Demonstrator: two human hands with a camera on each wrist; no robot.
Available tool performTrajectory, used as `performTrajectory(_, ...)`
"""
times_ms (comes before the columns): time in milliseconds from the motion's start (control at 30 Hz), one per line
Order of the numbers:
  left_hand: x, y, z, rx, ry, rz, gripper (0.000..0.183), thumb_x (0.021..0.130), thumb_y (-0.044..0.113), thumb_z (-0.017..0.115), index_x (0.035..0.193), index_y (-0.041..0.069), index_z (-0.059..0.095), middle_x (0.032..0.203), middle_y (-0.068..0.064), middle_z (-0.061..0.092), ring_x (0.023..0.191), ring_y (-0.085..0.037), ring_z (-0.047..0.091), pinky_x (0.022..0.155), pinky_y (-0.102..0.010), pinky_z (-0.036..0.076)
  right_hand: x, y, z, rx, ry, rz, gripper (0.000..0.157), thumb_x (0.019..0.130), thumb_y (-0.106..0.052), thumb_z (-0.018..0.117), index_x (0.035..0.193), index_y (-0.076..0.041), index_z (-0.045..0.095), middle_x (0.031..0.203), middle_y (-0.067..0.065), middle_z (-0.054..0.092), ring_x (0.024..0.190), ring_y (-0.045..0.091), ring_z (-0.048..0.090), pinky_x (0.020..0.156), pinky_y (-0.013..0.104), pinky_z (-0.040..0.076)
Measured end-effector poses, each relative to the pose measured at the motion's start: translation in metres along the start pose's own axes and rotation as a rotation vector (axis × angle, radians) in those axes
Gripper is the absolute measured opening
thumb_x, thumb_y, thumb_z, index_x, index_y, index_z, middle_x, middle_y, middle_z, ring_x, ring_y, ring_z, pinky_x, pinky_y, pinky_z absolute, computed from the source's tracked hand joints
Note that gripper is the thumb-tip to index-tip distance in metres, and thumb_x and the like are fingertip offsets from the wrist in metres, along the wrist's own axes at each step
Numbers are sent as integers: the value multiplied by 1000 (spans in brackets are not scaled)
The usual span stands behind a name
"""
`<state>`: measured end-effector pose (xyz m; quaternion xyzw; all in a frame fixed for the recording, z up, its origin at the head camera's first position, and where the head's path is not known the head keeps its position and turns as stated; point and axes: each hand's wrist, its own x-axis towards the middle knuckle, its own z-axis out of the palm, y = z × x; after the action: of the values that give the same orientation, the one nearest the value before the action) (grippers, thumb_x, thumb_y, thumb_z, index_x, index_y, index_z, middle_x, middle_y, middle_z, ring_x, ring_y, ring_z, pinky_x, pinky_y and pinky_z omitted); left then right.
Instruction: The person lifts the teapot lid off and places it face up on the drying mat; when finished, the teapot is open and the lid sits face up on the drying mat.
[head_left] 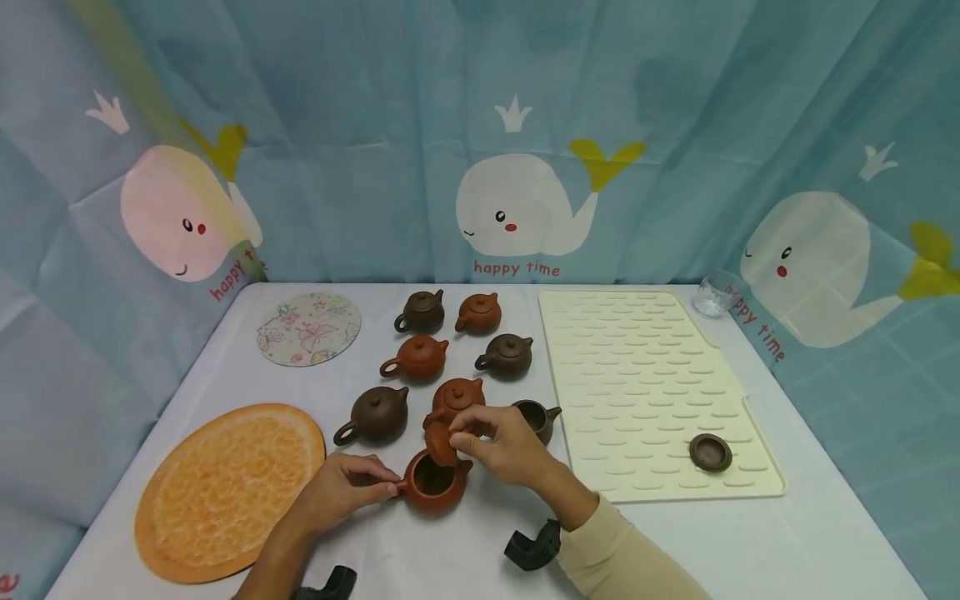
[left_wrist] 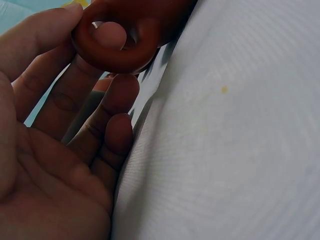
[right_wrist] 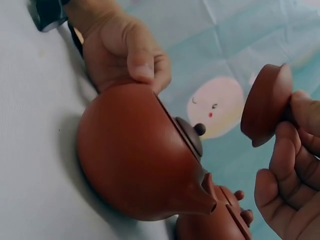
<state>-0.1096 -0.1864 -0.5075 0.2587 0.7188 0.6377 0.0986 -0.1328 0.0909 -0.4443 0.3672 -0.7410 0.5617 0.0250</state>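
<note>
A red-brown clay teapot (head_left: 433, 503) stands uncovered on the table, its dark inside showing. My left hand (head_left: 335, 493) pinches its ring handle (left_wrist: 119, 61) between thumb and fingers, with a fingertip seen through the loop in the left wrist view. Above the teapot's mouth, my right hand (head_left: 504, 446) holds the matching round lid (head_left: 441, 445) tilted on edge. The right wrist view shows the thumb and fingers at the knob side of that lid (right_wrist: 266, 106), apart from the teapot body (right_wrist: 135, 155). Just behind stands another red-brown teapot (head_left: 457, 397) with its lid on.
Several lidded teapots, one dark brown (head_left: 378, 415), stand behind and left. An uncovered dark teapot (head_left: 536, 418) sits behind my right hand. A dark lid (head_left: 710, 452) lies on the cream mat (head_left: 622, 375). A bread-patterned mat (head_left: 232, 492), floral mat (head_left: 309, 329) and clear cup (head_left: 712, 298) are around.
</note>
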Motion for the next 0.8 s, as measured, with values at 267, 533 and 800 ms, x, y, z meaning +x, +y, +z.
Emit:
performTrajectory(267,-1,1,-1,-7,-11,-3,13,86,1,71,98,-1,75,87,-12,70,79,-19,64,68,-29,52,-2,-1,-6,315,24,165,8,91,0,65,94,7,64,79,10,66,71,19,64,66,37,54)
performTrajectory(533,0,1,1,-4,-7,-7,13,85,1,72,97,-1,75,86,-11,70,78,-18,64,68,-28,52,-2,0,-11,629,65,205,7,87,6,55,94,5,53,85,8,65,75,18,63,71,29,51)
performTrajectory(800,0,2,-1,10,-21,-10,13,86,2,71,98,0,75,88,-11,70,81,-19,64,71,-29,52,-1,-3,-15,946,-10,92,60,81,17,35,134,-9,48,100,9,67,81,21,60,75,32,49)
